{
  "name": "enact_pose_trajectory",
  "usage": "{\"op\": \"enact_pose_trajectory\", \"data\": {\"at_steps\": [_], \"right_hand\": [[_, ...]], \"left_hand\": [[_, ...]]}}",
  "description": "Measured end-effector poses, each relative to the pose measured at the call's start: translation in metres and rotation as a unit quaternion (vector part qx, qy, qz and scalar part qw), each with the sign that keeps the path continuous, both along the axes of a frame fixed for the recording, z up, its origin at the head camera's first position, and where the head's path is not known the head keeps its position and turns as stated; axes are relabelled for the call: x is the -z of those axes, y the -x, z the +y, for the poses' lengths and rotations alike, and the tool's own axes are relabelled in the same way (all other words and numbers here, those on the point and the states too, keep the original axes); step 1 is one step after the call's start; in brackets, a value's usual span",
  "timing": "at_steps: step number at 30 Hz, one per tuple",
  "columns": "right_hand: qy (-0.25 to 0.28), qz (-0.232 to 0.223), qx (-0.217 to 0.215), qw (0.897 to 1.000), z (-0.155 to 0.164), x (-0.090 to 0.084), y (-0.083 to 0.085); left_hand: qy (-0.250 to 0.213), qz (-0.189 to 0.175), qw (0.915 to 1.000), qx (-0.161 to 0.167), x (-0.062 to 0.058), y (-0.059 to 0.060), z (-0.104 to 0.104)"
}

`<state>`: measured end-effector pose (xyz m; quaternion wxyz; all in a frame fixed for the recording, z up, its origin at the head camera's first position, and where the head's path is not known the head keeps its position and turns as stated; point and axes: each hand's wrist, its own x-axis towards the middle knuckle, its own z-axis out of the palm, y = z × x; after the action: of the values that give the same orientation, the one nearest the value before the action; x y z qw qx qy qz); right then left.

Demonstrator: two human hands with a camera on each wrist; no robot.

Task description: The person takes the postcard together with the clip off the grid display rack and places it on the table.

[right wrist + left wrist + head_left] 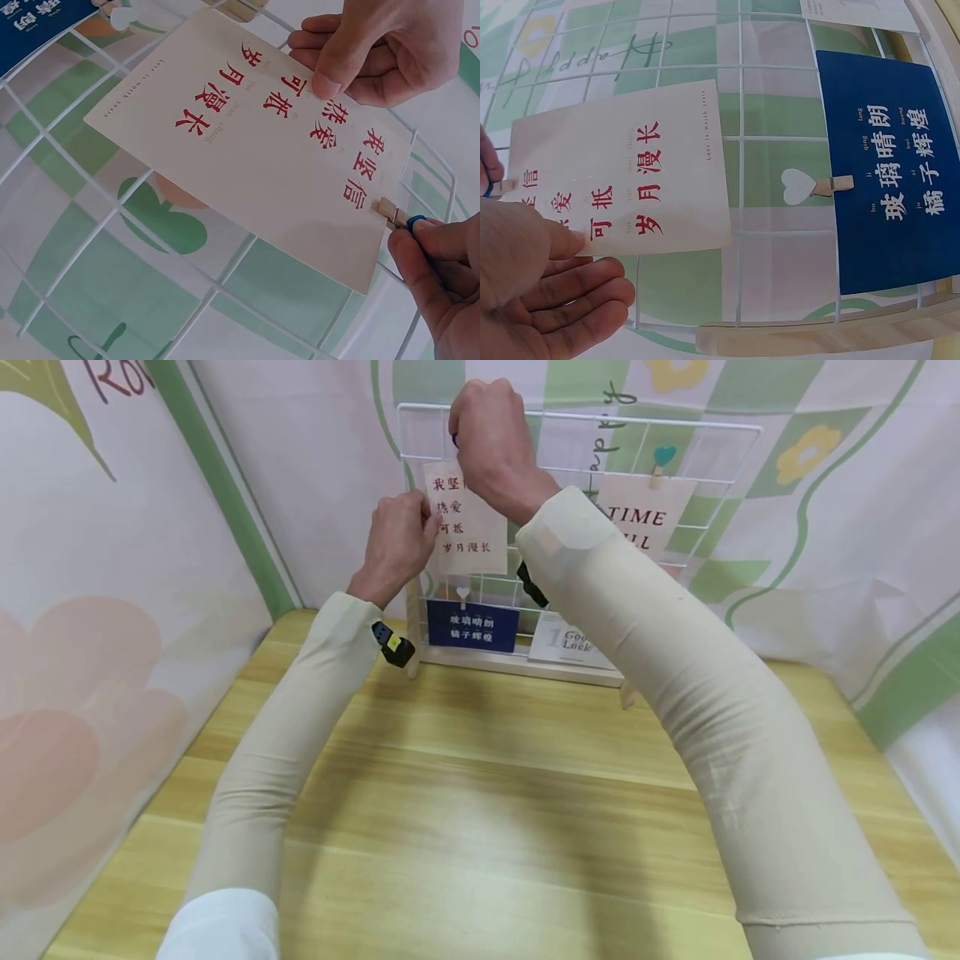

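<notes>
A cream card (pixel 480 553) with red Chinese writing stands against a white wire grid (pixel 611 418). My left hand (pixel 397 539) pinches its left edge, the thumb flat on the printed face and the fingers behind. At the card's top edge my right hand (pixel 497 447) pinches a small wooden clothespin (pixel 390 211) with a blue end. In the right wrist view the clothespin's tip overlaps the card's edge near the top line of writing. My right fingertips (pixel 431 238) are curled around its blue end.
Below hangs a dark blue card (pixel 472 628) under a white heart clip (pixel 799 187). A "TIME" card (pixel 645 514) hangs at right from a teal heart clip (pixel 663 458). A white "Good Luck" card (pixel 562 642) sits low on the grid's wooden base (pixel 517 668), on a wooden table (pixel 450 827).
</notes>
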<state>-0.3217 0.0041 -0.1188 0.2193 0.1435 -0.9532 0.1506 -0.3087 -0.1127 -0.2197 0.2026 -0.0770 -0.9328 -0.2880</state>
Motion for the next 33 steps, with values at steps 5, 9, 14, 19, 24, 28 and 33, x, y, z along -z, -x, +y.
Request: {"op": "enact_pose_trajectory", "data": {"at_steps": [5,9,14,19,24,28,33], "right_hand": [[0.003,-0.001,0.002,1.000,0.002,-0.002,0.000],[0.016,0.005,-0.008,1.000,0.004,-0.001,-0.001],[0.028,0.014,-0.024,0.999,0.007,0.003,-0.003],[0.037,0.022,-0.026,0.999,0.009,0.005,-0.006],[0.041,0.032,-0.027,0.998,0.009,0.003,-0.009],[0.040,0.028,-0.033,0.998,0.008,0.004,-0.012],[0.041,0.017,-0.033,0.998,0.011,0.003,-0.016]], "left_hand": [[-0.015,-0.019,0.9997,-0.003,-0.001,0.000,0.001],[-0.020,-0.013,0.9997,0.002,0.000,0.001,0.001],[-0.024,-0.010,0.9996,0.009,0.002,0.002,0.000],[-0.031,-0.026,0.9991,0.010,-0.001,0.002,0.000],[-0.033,-0.040,0.9986,0.008,-0.004,0.002,-0.002],[-0.035,-0.049,0.9981,0.006,-0.003,0.000,-0.005],[-0.035,-0.050,0.9981,0.007,-0.002,0.000,-0.007]]}}
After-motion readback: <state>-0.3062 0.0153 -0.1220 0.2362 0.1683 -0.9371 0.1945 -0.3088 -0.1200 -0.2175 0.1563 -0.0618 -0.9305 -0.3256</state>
